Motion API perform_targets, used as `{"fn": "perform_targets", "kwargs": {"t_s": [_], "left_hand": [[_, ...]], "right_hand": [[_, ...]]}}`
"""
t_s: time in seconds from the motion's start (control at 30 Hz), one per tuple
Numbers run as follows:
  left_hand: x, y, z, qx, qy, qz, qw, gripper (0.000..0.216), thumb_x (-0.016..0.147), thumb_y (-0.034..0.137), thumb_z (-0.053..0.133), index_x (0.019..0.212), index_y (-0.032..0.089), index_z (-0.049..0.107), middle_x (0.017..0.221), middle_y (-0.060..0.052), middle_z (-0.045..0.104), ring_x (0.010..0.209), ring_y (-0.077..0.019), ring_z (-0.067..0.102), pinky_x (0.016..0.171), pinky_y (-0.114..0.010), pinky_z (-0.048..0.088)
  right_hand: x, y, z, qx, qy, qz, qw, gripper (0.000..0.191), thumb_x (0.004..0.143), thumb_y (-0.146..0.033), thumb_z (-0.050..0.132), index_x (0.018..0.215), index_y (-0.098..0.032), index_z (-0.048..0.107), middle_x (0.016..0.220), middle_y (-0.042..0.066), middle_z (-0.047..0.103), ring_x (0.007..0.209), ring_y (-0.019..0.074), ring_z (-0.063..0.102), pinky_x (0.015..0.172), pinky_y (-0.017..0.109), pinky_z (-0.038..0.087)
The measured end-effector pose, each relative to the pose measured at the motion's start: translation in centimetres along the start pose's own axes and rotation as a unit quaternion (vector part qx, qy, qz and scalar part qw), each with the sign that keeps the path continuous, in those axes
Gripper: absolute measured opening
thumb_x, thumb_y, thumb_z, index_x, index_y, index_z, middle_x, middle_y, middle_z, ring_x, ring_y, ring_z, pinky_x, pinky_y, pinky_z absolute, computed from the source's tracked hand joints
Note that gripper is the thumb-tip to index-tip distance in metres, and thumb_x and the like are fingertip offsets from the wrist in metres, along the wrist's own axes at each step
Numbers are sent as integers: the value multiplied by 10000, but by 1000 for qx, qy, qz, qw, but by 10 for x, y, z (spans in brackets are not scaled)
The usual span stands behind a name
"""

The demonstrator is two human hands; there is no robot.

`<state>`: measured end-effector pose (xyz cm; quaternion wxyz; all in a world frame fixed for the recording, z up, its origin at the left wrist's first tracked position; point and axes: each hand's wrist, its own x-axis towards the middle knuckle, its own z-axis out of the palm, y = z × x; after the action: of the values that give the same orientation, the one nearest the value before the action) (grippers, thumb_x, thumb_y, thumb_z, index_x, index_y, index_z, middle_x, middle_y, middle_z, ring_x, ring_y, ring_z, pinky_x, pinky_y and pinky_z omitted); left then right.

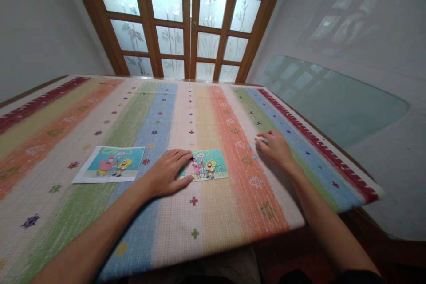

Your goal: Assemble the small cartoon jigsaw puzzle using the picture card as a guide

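A small jigsaw puzzle [211, 166] lies mostly assembled on the striped tablecloth, showing cartoon figures on a teal ground. My left hand [168, 171] lies flat over its left end, fingers stretched out and thumb apart, hiding that part. To the right of the puzzle, my right hand [274, 147] is just above the cloth with thumb and forefinger curled together. A small pale teal bit, apparently a puzzle piece [264, 140], shows between them. A few loose teal puzzle pieces [254, 157] lie beside these fingertips.
Left of my left hand lies a printed picture sheet [111, 164] with the same cartoon scene. The striped tablecloth [179, 226] covers the table, whose front edge is close to me. Wooden glazed doors [191, 26] stand behind, and a pale chair back or panel [333, 102] is at right.
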<state>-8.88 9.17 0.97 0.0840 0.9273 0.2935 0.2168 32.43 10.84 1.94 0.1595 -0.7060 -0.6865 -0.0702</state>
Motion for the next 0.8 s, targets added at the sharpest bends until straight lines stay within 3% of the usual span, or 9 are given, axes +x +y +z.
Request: {"fn": "perform_targets", "kwargs": {"t_s": [0.17,0.4,0.57,0.7,0.8], "left_hand": [[0,-1,2,-2,5,0,1000,484,977,431,559,1387,179,506,1383,-159,609,1259,-333,574,1077,-532,470],[0,-2,0,-5,-6,1,1000,451,988,338,488,1402,159,477,1379,-164,601,1254,-322,566,1072,-531,466],[-1,-5,0,-1,-4,7,1000,503,919,151,393,1420,159,444,1393,-145,580,1282,-289,535,1096,-509,445],[-2,-8,1,12,5,0,1000,517,896,134,402,1408,171,455,1380,-134,592,1266,-289,539,1089,-514,438],[-2,-10,0,22,4,-11,1000,513,882,145,415,1391,168,479,1370,-136,602,1258,-299,539,1078,-518,437]], "right_hand": [[2,26,5,-5,-27,31,999,275,875,-249,574,991,-141,799,994,171,716,960,313,647,932,427,465],[10,17,-2,112,-31,62,991,103,780,-228,627,770,-175,715,805,104,722,740,246,646,726,353,469],[3,-23,-4,273,-81,-4,959,124,833,-279,639,813,-180,711,767,73,725,677,198,637,667,314,475],[-6,-78,0,358,-167,-91,914,121,883,-265,659,904,-183,745,830,62,736,725,174,650,685,293,500],[-11,-122,1,388,-215,-174,879,111,878,-154,667,910,-188,767,921,66,736,817,168,666,744,288,516]]}}
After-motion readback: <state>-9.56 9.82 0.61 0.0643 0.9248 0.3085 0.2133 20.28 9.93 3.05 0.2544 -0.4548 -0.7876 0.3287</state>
